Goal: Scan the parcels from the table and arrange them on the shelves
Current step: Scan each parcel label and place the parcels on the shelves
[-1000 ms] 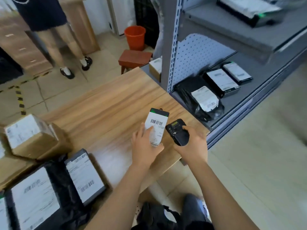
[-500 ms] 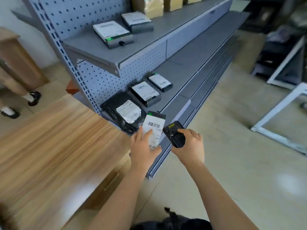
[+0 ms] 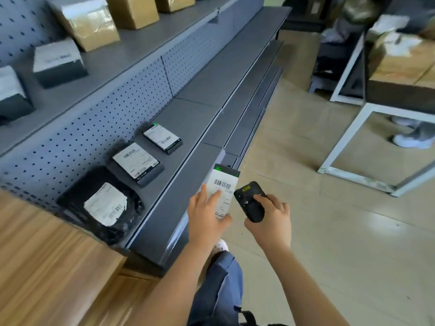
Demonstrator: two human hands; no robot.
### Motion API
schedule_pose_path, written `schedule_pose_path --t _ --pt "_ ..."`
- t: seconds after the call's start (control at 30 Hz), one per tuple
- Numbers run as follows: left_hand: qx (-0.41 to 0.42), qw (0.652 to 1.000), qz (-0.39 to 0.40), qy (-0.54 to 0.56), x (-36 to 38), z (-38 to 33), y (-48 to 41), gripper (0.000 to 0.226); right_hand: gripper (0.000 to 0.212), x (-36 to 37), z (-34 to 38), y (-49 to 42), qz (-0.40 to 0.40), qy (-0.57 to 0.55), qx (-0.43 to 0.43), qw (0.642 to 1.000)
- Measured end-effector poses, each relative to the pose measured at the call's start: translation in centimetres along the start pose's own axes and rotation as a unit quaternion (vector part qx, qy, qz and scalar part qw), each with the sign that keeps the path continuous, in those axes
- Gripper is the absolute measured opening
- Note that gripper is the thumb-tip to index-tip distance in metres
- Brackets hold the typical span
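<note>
The left hand [image 3: 207, 222] holds a small labelled parcel [image 3: 223, 187] by its lower end, pinched between thumb and fingers, with the barcode facing up. Just to its right, the right hand [image 3: 270, 222] curls round a black scanner [image 3: 250, 201], which sits close beside the parcel. On the lower shelf [image 3: 200, 118], left of both hands, lie a black bag parcel [image 3: 103, 205], a flat box [image 3: 137, 162] and a smaller box [image 3: 163, 138]. The desk [image 3: 47, 267] lies down-left of the left hand.

White frame [image 3: 344, 142] on beige floor [image 3: 353, 243]
</note>
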State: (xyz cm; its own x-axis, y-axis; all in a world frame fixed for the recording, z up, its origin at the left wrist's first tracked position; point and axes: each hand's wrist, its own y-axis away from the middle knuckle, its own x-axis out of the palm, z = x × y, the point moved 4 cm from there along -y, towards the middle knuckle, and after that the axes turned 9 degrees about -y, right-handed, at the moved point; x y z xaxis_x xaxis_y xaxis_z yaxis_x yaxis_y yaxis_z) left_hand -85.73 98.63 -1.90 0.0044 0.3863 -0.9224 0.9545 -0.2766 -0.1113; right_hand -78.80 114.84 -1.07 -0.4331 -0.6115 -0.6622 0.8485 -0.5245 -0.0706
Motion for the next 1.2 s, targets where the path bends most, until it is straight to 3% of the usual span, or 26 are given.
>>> schedule_pose_path --t 0.27,0.6,0.9,1.2 --pt "0.014 0.999 0.015 0.029 4.5 -2.1 -15.0 0.067 0.064 1.3 -1.2 -15.1 0.008 0.039 -0.004 0.999" --pt "-0.057 0.998 -0.031 0.002 3.3 0.7 -31.5 0.068 0.059 6.5 4.7 -32.3 0.042 0.026 -0.076 0.996" --pt "-0.223 0.971 -0.069 -0.042 3.3 6.6 -36.9 0.07 0.067 15.3 9.1 -41.9 0.172 0.014 -0.17 0.97" --pt "-0.411 0.898 -0.153 -0.028 8.0 12.6 -42.7 0.075 0.066 27.0 12.1 -51.4 0.318 0.0 -0.324 0.891"
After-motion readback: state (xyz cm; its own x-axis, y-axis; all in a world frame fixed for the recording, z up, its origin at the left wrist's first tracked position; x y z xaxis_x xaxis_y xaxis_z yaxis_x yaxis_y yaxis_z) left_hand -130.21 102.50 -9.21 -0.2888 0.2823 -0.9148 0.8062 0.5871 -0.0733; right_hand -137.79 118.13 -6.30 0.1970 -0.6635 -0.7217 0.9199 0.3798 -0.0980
